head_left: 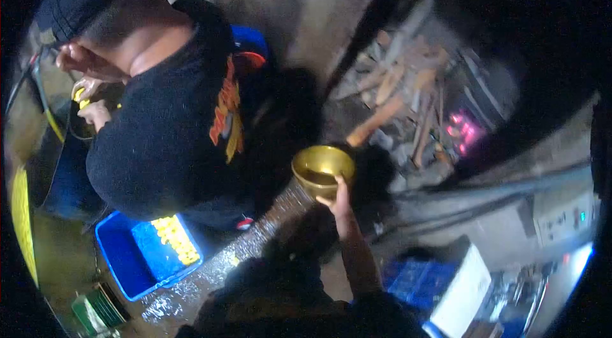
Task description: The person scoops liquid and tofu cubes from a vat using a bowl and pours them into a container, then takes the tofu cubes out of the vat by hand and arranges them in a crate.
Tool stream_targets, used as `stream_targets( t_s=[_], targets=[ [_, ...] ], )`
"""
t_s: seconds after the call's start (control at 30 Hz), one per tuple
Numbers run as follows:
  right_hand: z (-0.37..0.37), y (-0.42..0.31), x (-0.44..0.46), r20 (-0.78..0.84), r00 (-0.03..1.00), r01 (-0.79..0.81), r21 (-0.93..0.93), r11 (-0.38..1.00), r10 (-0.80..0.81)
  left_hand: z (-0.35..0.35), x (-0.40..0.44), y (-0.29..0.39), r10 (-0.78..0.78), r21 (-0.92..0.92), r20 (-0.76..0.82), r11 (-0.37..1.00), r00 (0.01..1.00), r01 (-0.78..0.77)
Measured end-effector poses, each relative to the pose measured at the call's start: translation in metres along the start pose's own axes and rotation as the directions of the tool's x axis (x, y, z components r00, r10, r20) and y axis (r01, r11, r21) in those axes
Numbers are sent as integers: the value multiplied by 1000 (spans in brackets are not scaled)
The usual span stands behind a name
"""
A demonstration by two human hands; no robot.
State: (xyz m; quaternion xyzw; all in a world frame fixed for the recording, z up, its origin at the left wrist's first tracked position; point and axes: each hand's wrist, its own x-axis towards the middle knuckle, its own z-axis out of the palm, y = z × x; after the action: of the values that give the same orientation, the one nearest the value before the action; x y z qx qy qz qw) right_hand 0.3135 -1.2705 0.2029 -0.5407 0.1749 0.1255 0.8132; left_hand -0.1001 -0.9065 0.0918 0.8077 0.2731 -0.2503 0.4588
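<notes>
Bowl-holding step, apparently: your right hand (339,196) is clamped on the rim of the gold-coloured bowl (323,169), centre of frame. Left hand unseen, can't tell. Next move likely calls for keeping it level.

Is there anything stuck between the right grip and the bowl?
Nothing visible: the right grip holds the bowl directly at its near right side, bare fingers against the rim.
</notes>
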Motion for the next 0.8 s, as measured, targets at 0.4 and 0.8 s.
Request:
stream_targets(
  t_s=[0.4, 0.8],
  targets=[
    [308, -142, 206, 415, 894, 331, -363, 871, -167, 187, -104, 50, -558, -389, -89, 782, 825, 487],
    [58, 269, -258, 453, -283, 744, -453, 492, 845, 262, -158, -2, -579, -684, -188, 657, 794, 317]
  ],
)
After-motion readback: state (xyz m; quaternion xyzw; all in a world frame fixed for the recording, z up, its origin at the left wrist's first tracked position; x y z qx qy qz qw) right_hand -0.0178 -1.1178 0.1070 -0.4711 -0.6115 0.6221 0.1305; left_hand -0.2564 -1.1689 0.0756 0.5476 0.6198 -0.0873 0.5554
